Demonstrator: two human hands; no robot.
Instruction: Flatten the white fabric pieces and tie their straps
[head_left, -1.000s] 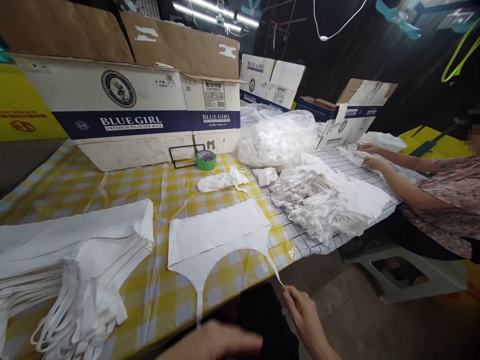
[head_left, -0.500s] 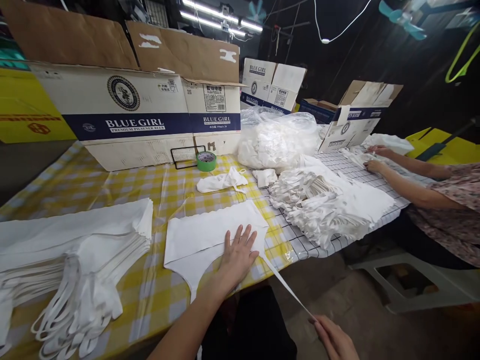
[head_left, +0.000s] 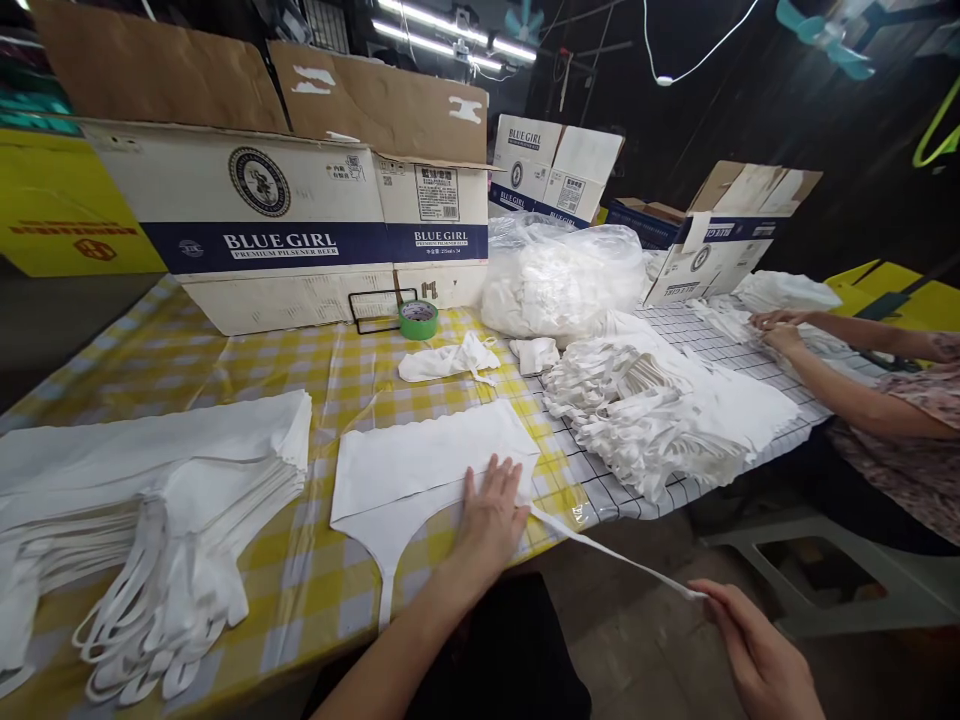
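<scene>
Garment (head_left: 420, 462) flat under the left hand (head_left: 493, 508), its strap (head_left: 619, 548) stretching to the right hand (head_left: 757, 640)

White and pale against yellow-and-white check, the garment lies on the worktop (head_left: 300, 355) straight ahead of the person, close to the near edge. Its long axis runs left to right, the right end slightly farther off. The wavy edge faces away; the curved cut-out and straps face the person.

The left hand is on the garment itself, palm down with fingers slightly spread, covering part of the near right corner. The right hand is well apart from it, beyond the worktop's near edge, in the air to the right. Its thumb and finger pinch the strap; whether they have the very end cannot be seen. Between the two hands the strap slants rightward and toward the person, curving slightly. The other strap (head_left: 386, 597) points to the near edge at left, touched by neither hand.

To the left is a neat stack (head_left: 225, 440) of similar white pieces with straps trailing. To the right is a rumpled white pile (head_left: 660, 410). Green tape (head_left: 418, 322) sits farther back, before a large box (head_left: 315, 205). At far right, a co-worker's hands (head_left: 785, 338) touch more white cloth (head_left: 817, 345).
</scene>
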